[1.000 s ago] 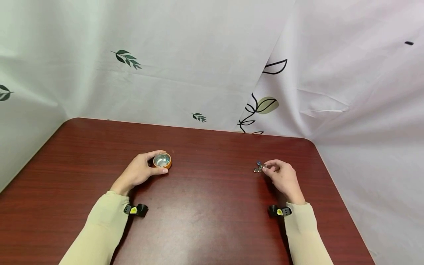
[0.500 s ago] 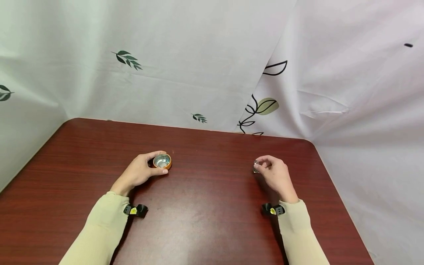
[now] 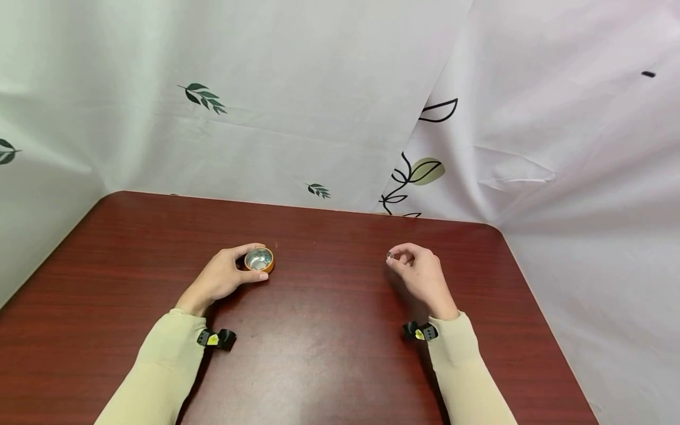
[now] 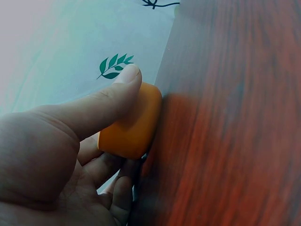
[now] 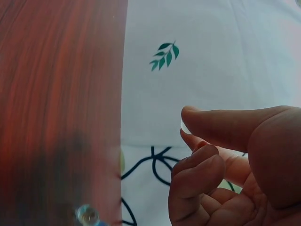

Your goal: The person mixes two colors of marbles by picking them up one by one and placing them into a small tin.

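Observation:
At the left of the table, my left hand (image 3: pixel 220 274) grips a small orange cup (image 3: pixel 270 268) with a shiny silvery inside, its thumb on the near side and fingers on the far side. The left wrist view shows the smooth orange wall of the cup (image 4: pixel 131 125) under the thumb. Right of the middle, my right hand (image 3: pixel 422 274) pinches a small clear glass bead (image 3: pixel 390 256) between thumb and forefinger, above the table. A sliver of the bead (image 5: pixel 185 127) shows in the right wrist view. Another glass bead (image 5: pixel 88 215) lies on the table there; in the head view my hand hides it.
The dark red wooden table (image 3: pixel 319 330) has rounded far corners. A white cloth (image 3: pixel 297 106) printed with leaves hangs behind it and at both sides. Black wrist cameras sit at both cuffs, the left camera (image 3: pixel 216 339) and the right camera (image 3: pixel 419 332).
My right hand has picked a bead from the small cluster and moved left with it, up off the table. My left hand and the cup have stayed in place.

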`<state>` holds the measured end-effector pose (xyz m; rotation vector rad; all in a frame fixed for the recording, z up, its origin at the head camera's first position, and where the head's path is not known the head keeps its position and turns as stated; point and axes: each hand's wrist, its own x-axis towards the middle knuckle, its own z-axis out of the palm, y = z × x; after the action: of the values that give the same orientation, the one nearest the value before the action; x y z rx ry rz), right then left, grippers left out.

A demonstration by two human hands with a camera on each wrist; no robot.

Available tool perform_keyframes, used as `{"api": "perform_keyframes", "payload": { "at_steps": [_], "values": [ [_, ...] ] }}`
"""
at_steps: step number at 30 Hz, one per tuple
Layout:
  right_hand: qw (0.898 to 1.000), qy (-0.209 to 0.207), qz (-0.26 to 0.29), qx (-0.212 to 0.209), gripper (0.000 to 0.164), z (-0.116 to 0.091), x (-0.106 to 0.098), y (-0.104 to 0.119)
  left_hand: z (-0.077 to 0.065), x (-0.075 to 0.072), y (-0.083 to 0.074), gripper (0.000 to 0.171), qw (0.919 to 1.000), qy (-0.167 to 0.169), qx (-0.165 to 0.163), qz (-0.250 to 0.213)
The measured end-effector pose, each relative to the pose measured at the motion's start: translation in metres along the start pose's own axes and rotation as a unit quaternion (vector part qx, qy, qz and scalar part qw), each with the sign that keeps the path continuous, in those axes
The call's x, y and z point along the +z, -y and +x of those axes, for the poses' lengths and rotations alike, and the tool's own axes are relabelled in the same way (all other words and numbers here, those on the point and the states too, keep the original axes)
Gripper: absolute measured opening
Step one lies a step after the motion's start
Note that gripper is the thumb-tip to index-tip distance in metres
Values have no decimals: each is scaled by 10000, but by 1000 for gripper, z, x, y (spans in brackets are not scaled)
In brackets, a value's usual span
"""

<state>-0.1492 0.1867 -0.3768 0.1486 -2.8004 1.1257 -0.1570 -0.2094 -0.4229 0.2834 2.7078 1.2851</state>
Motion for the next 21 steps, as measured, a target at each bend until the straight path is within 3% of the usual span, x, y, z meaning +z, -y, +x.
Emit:
{"api": "perform_keyframes", "payload": {
  "at_steps": [21],
  "values": [
    [9992,248,270,-134,8,6,26,35,-1,0,-2,64,10000,-35,-35,-31]
  ]
}}
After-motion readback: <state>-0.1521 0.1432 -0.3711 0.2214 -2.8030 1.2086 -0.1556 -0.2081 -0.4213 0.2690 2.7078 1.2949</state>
